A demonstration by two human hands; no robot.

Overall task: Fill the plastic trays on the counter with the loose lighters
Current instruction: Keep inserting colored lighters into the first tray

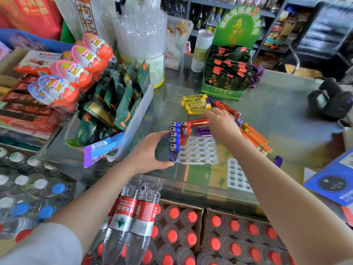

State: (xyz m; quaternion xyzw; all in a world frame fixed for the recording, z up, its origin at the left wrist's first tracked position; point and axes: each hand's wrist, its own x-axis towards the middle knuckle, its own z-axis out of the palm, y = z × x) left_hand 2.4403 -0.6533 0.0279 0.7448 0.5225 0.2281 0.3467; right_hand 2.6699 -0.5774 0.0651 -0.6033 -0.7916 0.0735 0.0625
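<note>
A clear plastic tray [200,152] with round holes lies on the glass counter. Several blue lighters [174,138] stand in its left column, and a red lighter [185,135] stands beside them. My left hand [150,150] grips the tray's left edge against the blue lighters. My right hand [219,125] holds a red lighter [196,122] sideways above the tray's far edge. Loose yellow lighters [196,104], red lighters [228,109], orange lighters [256,136] and purple lighters [202,131] lie around the tray. A second tray [237,175] with square cells lies at the near right.
A bin of green snack packs [118,104] stands left of the tray. A green display box [225,79] and a tub of straws [141,41] stand behind. Bottled water [137,217] sits below the counter's front edge. A blue card [332,180] and a black scanner [330,100] are on the right.
</note>
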